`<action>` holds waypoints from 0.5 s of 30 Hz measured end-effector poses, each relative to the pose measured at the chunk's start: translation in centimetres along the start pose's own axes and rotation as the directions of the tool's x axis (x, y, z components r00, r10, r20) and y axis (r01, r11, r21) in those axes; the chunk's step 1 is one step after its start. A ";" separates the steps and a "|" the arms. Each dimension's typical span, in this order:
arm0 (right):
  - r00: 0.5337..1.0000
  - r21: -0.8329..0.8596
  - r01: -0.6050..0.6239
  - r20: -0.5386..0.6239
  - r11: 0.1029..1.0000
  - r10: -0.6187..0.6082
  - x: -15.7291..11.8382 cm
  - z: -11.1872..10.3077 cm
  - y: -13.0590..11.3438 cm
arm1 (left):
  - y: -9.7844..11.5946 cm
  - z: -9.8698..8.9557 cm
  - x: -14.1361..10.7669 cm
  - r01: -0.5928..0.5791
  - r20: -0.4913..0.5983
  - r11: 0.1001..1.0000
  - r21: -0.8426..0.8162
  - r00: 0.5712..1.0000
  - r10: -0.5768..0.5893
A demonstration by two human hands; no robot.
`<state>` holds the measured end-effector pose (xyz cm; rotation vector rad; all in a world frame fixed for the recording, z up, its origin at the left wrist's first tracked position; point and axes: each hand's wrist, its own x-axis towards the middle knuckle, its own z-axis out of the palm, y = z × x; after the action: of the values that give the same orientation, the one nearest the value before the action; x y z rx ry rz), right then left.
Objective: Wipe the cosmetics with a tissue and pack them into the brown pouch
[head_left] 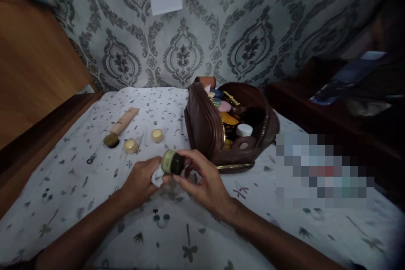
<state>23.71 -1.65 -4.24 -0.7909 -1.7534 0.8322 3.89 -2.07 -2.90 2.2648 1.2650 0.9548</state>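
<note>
A: Where do we place the item, and how does each grip stand to it?

B: We find the small round jar with a pale green band and a dark, glossy end (pixel 172 163) raised over the white printed sheet (pixel 95 215), between the two hands. The left hand (pixel 142 179) lies toward eight o'clock from it, the right hand (pixel 207 183) toward four. We record neither as nearer; both appear to be in contact.

A: State of each grip?

B: Right: thumb and fingers clamped about the dark end. Left: closed on a crumpled white cloth (pixel 157 177), pressed against the pale end. We cannot tell how far its hidden fingers wrap round.

A: Which way does the jar point?

B: We note it tipped on its side, long axis from between nine and ten to between three and four, dark end toward the right hand. Whether that end is lid or base, we cannot tell.

A: Surroundings?

B: The brown leather bag with an open gold zip (pixel 202 126) stands toward two o'clock, apart from the jar. The slim peach-coloured tube (pixel 125 121) lies between ten and eleven.
</note>
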 end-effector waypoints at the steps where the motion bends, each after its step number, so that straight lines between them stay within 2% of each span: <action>1: 1.000 -0.023 0.025 0.007 0.999 -0.025 0.1 -0.1 -0.3 | -0.1 0.0 -0.1 -0.103 -0.031 0.992 0.074 0.994 0.105; 2: 0.999 -0.032 0.041 0.013 0.999 -0.041 0.1 -0.2 -0.6 | -0.3 0.0 -0.3 -0.186 -0.060 0.975 0.126 0.979 0.194; 4: 0.999 -0.018 0.047 0.025 0.999 -0.047 0.2 -0.4 -1.3 | -0.6 0.0 -0.6 -0.278 -0.109 0.944 0.177 0.948 0.300; 7: 0.998 0.018 0.040 0.048 0.999 -0.040 0.4 -0.9 -2.2 | -1.2 0.1 -1.2 -0.325 -0.156 0.928 0.185 0.922 0.354; 9: 0.997 0.037 0.045 0.064 0.998 -0.047 0.6 -1.7 -2.8 | -1.7 0.3 -1.8 -0.338 -0.104 0.930 0.144 0.930 0.353; 12: 0.997 0.080 0.040 0.060 0.996 -0.045 1.1 -3.8 -4.2 | -2.5 0.7 -2.7 -0.258 -0.168 0.951 0.172 0.943 0.286; 15: 0.997 0.131 0.016 -0.071 0.991 -0.007 2.2 -7.2 -5.9 | -3.2 0.9 -3.4 -0.134 -0.235 0.961 0.244 0.953 0.192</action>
<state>29.14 -1.91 3.65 -0.7135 -1.6223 0.8918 1.37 -3.29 -6.78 2.5174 1.3672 1.2568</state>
